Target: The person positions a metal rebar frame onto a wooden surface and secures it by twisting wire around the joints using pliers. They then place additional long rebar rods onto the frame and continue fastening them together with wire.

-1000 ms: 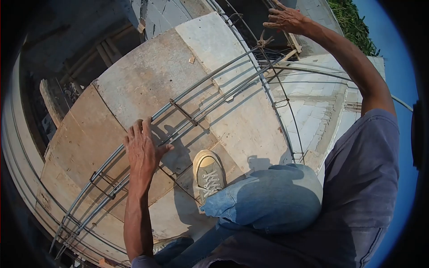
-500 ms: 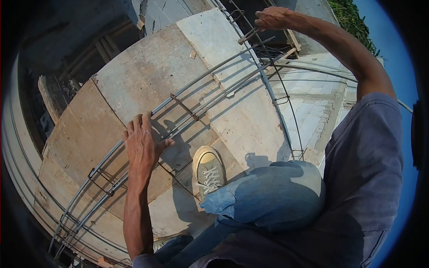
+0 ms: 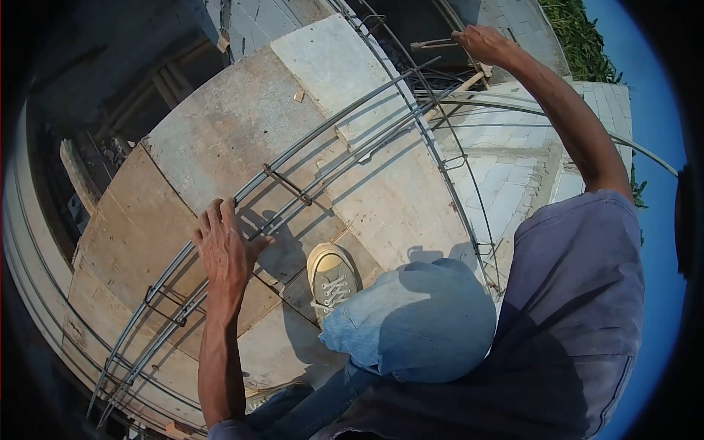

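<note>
A long rebar cage (image 3: 345,111), with rusty stirrups (image 3: 287,183) across its bars, lies over the pale boards. My left hand (image 3: 224,246) is closed over it, fingers across the upper bar and thumb near the lower one. Off to the upper right, my right hand (image 3: 485,45) is raised with its fingers wrapped round a rusty metal piece (image 3: 433,45). Two thin bars of that piece stick out left of the fist; its exact kind I cannot make out. The fist hides its middle.
My shoe (image 3: 334,277) stands on the boards (image 3: 220,117) beside the cage. A second rebar cage (image 3: 458,161) crosses at the right. Beyond the boards' left edge is a dark drop with a broken plank (image 3: 79,176). Pale blocks (image 3: 506,176) lie right, greenery (image 3: 579,37) behind.
My right hand has moved right with the metal piece, which is now closer to level. My left hand stays on the cage. The view has shifted slightly and my knee has moved left.
</note>
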A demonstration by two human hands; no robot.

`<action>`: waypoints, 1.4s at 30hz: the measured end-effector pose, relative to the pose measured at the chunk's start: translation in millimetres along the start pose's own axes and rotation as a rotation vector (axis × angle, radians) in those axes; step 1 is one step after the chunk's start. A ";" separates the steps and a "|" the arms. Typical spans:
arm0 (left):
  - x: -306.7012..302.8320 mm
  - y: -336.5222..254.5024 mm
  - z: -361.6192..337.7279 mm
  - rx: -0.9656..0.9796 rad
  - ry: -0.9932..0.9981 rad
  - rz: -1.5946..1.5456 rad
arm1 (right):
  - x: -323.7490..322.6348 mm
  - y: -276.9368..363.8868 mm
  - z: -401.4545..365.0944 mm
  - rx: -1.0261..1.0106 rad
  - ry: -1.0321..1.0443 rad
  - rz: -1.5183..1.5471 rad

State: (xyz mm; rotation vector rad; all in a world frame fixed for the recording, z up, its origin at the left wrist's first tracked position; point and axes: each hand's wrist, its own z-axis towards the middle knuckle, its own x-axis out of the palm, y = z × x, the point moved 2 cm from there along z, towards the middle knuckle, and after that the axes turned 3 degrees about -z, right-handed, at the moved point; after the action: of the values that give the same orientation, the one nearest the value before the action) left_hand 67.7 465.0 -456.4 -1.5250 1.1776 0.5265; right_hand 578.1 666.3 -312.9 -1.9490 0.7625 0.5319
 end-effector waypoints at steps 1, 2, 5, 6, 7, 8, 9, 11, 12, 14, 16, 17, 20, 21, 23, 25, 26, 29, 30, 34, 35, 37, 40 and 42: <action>0.5 -0.5 -1.0 0.001 -0.024 0.000 | 11.7 -5.2 -1.6 -0.004 -0.007 -0.001; 0.9 -1.0 -3.1 -0.008 -0.029 0.003 | 23.6 -7.5 -2.0 -0.086 -0.070 -0.095; 1.7 -5.5 -9.5 0.021 -0.083 0.034 | 34.2 -17.6 12.0 -0.242 -0.293 -0.222; 3.1 -6.9 -10.4 0.003 -0.077 0.048 | 35.7 -21.3 13.6 -0.311 -0.445 -0.261; 4.5 -8.2 -12.3 -0.017 -0.068 0.062 | 22.8 -19.9 14.5 -0.314 -0.443 -0.252; 6.9 -9.4 -14.0 -0.020 -0.061 0.065 | 6.3 -20.1 19.5 -0.360 -0.383 -0.317; 8.4 -9.9 -15.8 0.004 -0.100 0.073 | -6.5 -17.4 19.4 -0.403 -0.320 -0.381; 8.8 -11.5 -20.3 0.025 -0.130 0.079 | -8.0 -18.6 18.1 -0.408 -0.295 -0.372; 8.6 -11.5 -20.4 0.011 -0.110 0.095 | -15.6 -10.0 12.5 -0.409 -0.280 -0.373; 7.0 -13.2 -20.0 -0.016 -0.102 0.102 | -33.7 -0.6 4.8 -0.410 -0.260 -0.389; 6.8 -15.0 -21.1 -0.040 -0.071 0.127 | -40.7 -1.9 -2.7 -0.418 -0.242 -0.405; 6.1 -16.0 -21.1 -0.045 -0.072 0.126 | -41.3 -2.7 -5.8 -0.416 -0.231 -0.408; 5.6 -17.4 -21.4 -0.016 -0.085 0.101 | -28.4 -13.9 -17.4 -0.383 -0.168 -0.402; 5.9 -15.4 -21.5 0.013 -0.116 0.090 | -26.8 -13.9 -23.2 -0.360 -0.141 -0.401; 10.9 -13.4 -26.1 0.039 -0.148 0.066 | -26.8 -14.5 -30.2 -0.335 -0.096 -0.413; 11.8 -10.7 -26.1 0.069 -0.197 0.078 | -28.2 -9.3 -38.3 -0.306 -0.054 -0.417; 11.4 -10.8 -24.8 0.079 -0.195 0.081 | -25.5 -8.1 -36.8 -0.292 -0.034 -0.414; 11.3 -12.6 -26.9 0.071 -0.203 0.072 | -11.9 -20.1 -42.4 -0.268 0.044 -0.417; 12.0 -12.1 -27.8 0.080 -0.222 0.074 | -16.7 -16.3 -43.6 -0.265 0.072 -0.424; 15.9 -7.3 -28.0 0.068 -0.233 0.066 | -30.9 2.5 -49.8 -0.242 0.163 -0.461; 16.0 -6.6 -27.9 0.068 -0.234 0.055 | -33.0 7.3 -52.1 -0.234 0.187 -0.465; 17.7 -5.2 -28.1 0.067 -0.230 0.057 | -39.7 17.6 -58.0 -0.219 0.237 -0.473; 20.7 -3.5 -28.9 0.075 -0.247 0.056 | -57.4 41.5 -57.4 -0.188 0.306 -0.489; 22.0 -2.9 -29.4 0.081 -0.263 0.051 | -67.8 52.7 -52.2 -0.171 0.341 -0.498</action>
State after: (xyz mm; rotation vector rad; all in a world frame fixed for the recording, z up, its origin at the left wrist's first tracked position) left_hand 71.8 429.2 -463.8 -1.3146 1.0230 0.6829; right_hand 495.6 620.8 -277.9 -2.3192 0.4131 -0.0419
